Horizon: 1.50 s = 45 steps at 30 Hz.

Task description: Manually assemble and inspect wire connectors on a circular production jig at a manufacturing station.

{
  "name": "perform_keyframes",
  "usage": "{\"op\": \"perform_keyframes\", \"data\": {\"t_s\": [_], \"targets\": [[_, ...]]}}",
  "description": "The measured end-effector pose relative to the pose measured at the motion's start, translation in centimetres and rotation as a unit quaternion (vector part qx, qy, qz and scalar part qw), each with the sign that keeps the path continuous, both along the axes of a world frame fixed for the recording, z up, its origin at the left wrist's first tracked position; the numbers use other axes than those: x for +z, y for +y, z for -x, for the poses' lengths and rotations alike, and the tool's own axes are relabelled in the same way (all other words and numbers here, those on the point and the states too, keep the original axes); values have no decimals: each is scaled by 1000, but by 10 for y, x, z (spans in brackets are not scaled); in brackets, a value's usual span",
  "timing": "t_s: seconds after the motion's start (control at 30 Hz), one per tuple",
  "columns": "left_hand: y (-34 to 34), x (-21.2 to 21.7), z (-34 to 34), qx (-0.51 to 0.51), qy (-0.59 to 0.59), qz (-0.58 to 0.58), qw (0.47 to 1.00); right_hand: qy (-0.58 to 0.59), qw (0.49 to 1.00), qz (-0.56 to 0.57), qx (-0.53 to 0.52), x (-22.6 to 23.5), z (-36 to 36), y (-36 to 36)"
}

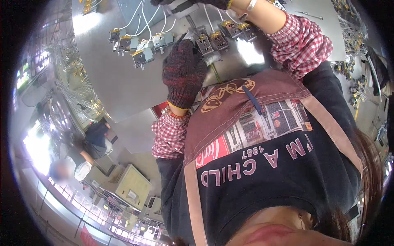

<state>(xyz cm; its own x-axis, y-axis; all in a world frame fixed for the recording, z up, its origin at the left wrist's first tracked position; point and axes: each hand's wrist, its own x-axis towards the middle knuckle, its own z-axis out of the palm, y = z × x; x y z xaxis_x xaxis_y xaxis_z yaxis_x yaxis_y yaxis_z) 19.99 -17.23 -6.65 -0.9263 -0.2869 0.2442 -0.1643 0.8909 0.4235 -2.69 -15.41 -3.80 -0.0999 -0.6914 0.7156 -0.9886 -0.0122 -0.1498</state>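
My left hand [184, 71], in a dark knitted glove with reddish streaks, is closed beside a small metal block with round holes [204, 45]. What its fingers grip is hidden behind the glove. A grey-wrapped bar end [212, 58] lies by its thumb, and another grey-wrapped piece [190, 37] touches its fingertips. A second holed block [218, 40] sits just to the right. My right hand [219, 3], gloved alike, reaches in over the far side of the table; the picture's top edge cuts it off, so its fingers cannot be made out.
Several metal blocks with white wires [143, 57] lie left of my left hand on the metal table [106, 78]. Two more blocks [230, 29] rest at the right. Bundles of wired parts [76, 78] hang at the left. Another person [96, 139] is farther off.
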Motion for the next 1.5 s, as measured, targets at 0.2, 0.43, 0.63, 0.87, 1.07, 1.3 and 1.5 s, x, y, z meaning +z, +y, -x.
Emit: {"op": "perform_keyframes", "data": {"t_s": [0.2,0.43,0.63,0.87,1.07,1.3,1.5], "targets": [[-2,3,-2,-18,-9,-30,999,-283,955,-54,66,2,-6,0],[-2,6,-4,35,-69,-5,997,-363,924,-65,106,4,-6,7],[-5,-6,-5,21,-47,17,998,-99,990,72,69,-21,1,-3],[1,17,-8,0,-16,-28,999,-85,987,72,113,-11,-4,21],[-7,13,-8,-34,-5,-30,999,-513,848,-67,115,10,-11,22],[-9,10,-4,-40,-20,4,999,-667,741,-39,72,20,-22,13],[-10,8,-6,-48,-23,-10,999,-612,787,-13,81,11,-20,7]]}}
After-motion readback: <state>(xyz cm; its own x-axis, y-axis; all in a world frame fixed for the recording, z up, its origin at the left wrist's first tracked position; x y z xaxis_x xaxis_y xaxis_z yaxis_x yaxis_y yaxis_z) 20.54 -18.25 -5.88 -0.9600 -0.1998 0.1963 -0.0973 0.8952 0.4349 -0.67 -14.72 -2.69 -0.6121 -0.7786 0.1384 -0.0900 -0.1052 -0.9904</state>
